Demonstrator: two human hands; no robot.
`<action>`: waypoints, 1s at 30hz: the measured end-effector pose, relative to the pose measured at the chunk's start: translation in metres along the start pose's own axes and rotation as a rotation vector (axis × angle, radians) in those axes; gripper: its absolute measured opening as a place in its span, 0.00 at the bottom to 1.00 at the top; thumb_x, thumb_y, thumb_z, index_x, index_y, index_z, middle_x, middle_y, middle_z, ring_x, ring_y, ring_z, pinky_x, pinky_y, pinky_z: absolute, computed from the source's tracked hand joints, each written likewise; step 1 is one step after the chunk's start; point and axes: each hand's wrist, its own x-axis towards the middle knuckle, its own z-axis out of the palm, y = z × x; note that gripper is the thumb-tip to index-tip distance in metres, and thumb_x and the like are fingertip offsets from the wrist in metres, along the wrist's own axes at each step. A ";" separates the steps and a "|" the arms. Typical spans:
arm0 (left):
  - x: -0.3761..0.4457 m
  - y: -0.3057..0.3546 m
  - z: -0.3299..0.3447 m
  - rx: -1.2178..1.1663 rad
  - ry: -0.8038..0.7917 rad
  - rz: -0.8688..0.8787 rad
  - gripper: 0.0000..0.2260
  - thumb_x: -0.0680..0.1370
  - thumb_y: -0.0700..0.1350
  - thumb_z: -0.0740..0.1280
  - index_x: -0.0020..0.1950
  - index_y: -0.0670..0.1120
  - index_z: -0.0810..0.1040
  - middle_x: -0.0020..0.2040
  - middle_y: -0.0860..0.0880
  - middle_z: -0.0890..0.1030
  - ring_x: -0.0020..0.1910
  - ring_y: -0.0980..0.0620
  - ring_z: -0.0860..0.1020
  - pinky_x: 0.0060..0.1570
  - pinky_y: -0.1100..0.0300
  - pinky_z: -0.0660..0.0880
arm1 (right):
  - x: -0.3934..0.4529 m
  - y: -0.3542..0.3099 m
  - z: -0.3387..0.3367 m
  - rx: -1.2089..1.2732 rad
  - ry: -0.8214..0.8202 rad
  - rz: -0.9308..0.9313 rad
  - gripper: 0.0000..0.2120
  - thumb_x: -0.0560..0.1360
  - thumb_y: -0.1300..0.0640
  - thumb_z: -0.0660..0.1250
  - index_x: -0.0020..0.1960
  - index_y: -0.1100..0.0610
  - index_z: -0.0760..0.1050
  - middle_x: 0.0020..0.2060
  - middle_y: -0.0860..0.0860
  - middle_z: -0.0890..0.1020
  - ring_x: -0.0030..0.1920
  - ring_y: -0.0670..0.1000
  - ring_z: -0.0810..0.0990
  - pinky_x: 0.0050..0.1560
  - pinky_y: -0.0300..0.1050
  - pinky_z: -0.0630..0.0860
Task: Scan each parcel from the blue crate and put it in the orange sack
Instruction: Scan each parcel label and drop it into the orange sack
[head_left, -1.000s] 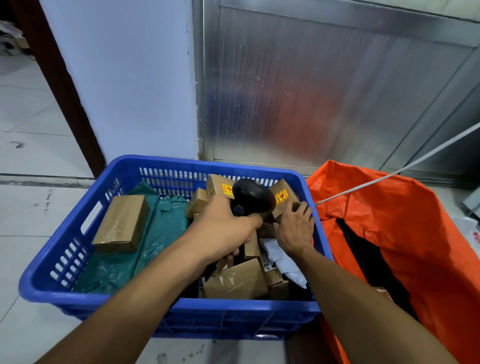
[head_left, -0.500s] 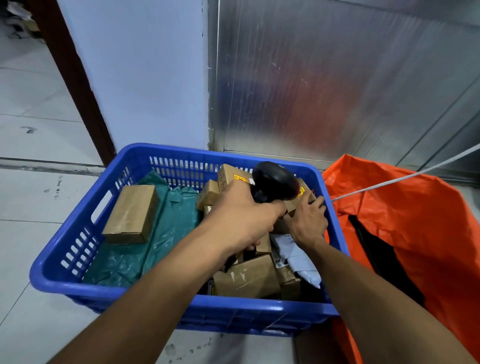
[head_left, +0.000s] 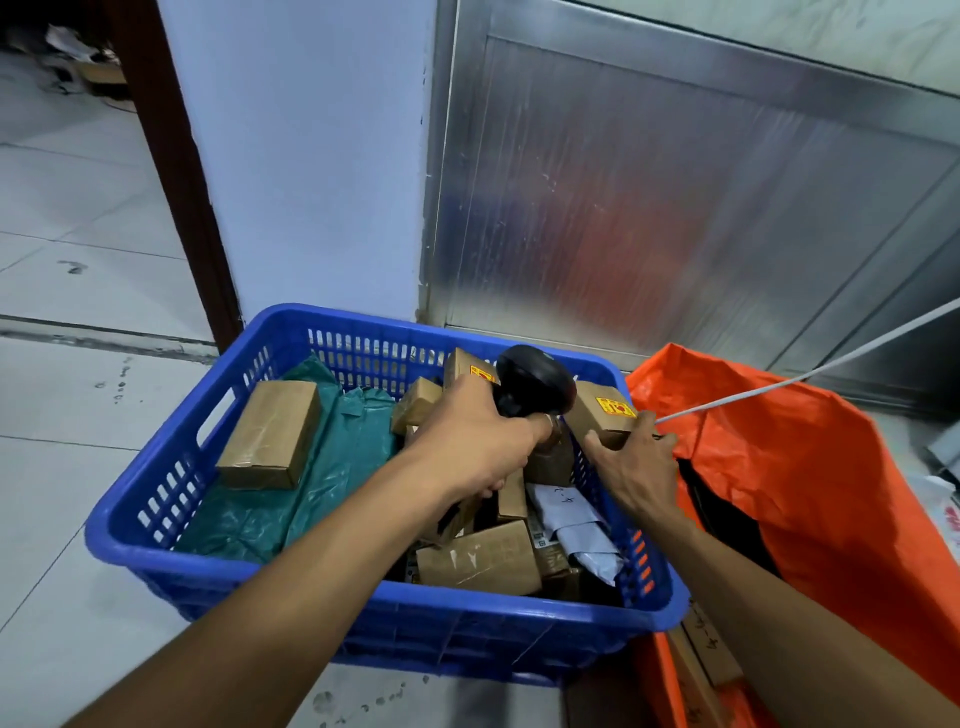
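The blue crate (head_left: 156, 540) stands on the floor, holding several brown cardboard parcels and a green plastic bag (head_left: 332, 467). My left hand (head_left: 478, 441) grips a black handheld scanner (head_left: 535, 382) over the crate's right half. My right hand (head_left: 631, 467) grips a small brown box with a yellow label (head_left: 602, 410), lifted above the crate's right rim beside the orange sack (head_left: 810, 467). The sack stands open to the right of the crate, its mouth dark.
A larger taped box (head_left: 272, 434) lies at the crate's left. A grey mailer (head_left: 571, 525) and more boxes (head_left: 478, 558) fill the right side. A white cord (head_left: 810, 371) crosses over the sack. A metal panel and a white wall stand behind; tiled floor at the left.
My right hand has lifted the labelled box out of the pile and carried it right, toward the sack. The left hand with the scanner stays over the crate.
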 end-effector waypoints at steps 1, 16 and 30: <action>-0.002 0.000 0.000 0.004 -0.001 0.003 0.11 0.77 0.45 0.70 0.50 0.36 0.81 0.31 0.46 0.77 0.22 0.50 0.70 0.28 0.61 0.70 | -0.002 0.000 -0.005 0.021 0.001 0.015 0.28 0.72 0.39 0.68 0.62 0.56 0.65 0.56 0.62 0.70 0.52 0.67 0.76 0.55 0.56 0.74; -0.010 -0.007 0.000 0.081 0.025 0.083 0.06 0.75 0.47 0.72 0.46 0.46 0.80 0.31 0.49 0.77 0.27 0.50 0.73 0.33 0.58 0.69 | -0.047 -0.007 -0.070 0.704 -0.311 0.313 0.24 0.75 0.44 0.70 0.60 0.62 0.72 0.48 0.61 0.79 0.33 0.57 0.82 0.39 0.56 0.85; -0.025 0.001 0.009 0.009 -0.066 0.165 0.03 0.78 0.42 0.71 0.47 0.45 0.78 0.29 0.50 0.75 0.20 0.57 0.70 0.22 0.63 0.66 | -0.096 -0.024 -0.139 1.149 -0.458 0.590 0.22 0.73 0.45 0.73 0.60 0.58 0.76 0.58 0.65 0.76 0.45 0.58 0.72 0.36 0.48 0.83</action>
